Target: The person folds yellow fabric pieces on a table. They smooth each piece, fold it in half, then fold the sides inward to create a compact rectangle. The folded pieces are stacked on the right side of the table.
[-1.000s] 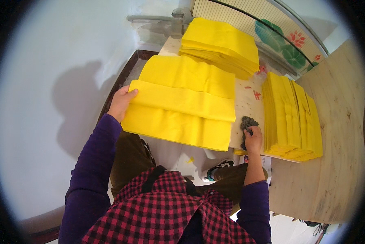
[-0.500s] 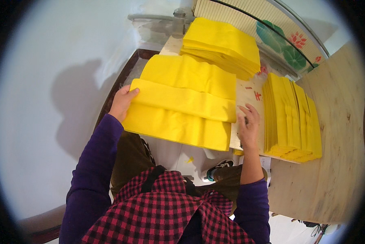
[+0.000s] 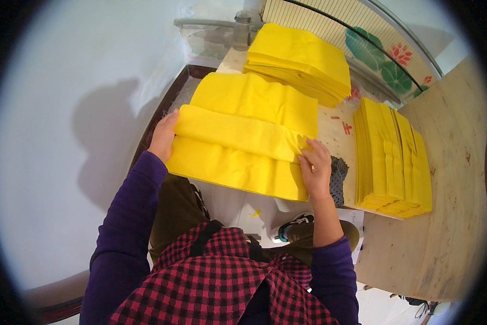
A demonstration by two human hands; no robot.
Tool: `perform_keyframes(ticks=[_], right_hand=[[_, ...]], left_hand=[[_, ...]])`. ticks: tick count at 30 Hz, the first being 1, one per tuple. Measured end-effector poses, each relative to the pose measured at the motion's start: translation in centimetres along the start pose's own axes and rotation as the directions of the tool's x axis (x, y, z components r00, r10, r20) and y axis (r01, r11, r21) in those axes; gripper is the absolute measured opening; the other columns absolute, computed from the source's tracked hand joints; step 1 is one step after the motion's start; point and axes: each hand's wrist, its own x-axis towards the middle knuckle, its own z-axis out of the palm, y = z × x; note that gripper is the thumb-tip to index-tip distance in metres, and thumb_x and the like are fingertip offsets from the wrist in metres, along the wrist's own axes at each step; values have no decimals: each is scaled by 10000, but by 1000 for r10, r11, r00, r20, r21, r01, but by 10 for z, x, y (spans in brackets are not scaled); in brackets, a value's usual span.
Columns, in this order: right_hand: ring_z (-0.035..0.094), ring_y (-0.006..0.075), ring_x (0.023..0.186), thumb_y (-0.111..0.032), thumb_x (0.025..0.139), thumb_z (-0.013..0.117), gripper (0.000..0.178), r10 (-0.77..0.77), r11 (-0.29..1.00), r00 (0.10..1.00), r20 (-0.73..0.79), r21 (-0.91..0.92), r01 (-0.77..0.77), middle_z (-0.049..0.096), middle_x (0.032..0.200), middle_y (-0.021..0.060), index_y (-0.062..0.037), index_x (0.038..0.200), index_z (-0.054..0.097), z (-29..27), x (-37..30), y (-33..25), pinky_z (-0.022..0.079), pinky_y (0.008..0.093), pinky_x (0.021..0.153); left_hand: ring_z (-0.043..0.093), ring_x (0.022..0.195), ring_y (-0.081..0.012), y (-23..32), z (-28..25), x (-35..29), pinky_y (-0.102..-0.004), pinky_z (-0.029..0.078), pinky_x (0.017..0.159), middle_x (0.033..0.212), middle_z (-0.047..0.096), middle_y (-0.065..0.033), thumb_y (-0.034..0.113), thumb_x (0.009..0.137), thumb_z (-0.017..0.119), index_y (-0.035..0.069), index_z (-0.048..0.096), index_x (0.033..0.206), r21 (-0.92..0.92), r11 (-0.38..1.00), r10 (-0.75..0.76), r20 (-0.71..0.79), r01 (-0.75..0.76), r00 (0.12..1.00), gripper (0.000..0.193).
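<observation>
- Left hand [image 3: 163, 136] at left end of yellow folded sheet [image 3: 235, 129]; grip: cannot tell.
- Right hand [image 3: 315, 165]: grip pinched on sheet's right end.
- Grey cloth [image 3: 339, 177] right of sheet.

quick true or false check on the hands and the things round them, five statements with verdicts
1. The left hand is at the left end of the folded yellow strip. True.
2. The right hand holds a pair of scissors. False: its fingers touch the right end of the strip.
3. Dark grey textured material shows just right of the right hand. True.
4. The left sleeve is bright green. False: the left sleeve is purple.
5. A glass jar stands upright near the wall. True.
</observation>
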Motion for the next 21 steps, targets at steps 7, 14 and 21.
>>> perform_keyframes(ticks=[7,14,21], right_hand=[[530,353,1203,7,720,731,240,-122,992,992,-9,-13,122,617,1259,125,-89,941,736,-9,-14,-7,393,454,1025],[527,348,1206,-96,706,752,274,-248,966,964,93,-44,253,607,1261,113,-104,976,706,-32,-31,-22,372,496,1037],[559,350,1108,-327,857,630,330,-291,954,956,-31,60,293,628,1148,149,-31,999,660,-60,-45,-37,382,487,1016]], left_hand=[[603,1008,-151,-4,-5,5,-298,451,906,1102,664,-46,319,999,520,29,630,1135,-72,997,3,55,1,998,338],[623,987,-160,3,-1,1,-305,469,891,1074,675,-53,371,1002,511,45,642,1090,-119,988,-85,88,95,992,362],[648,976,-193,1,-5,0,-332,497,891,1075,681,-73,397,986,532,34,636,1101,-272,956,-49,231,113,972,394]])
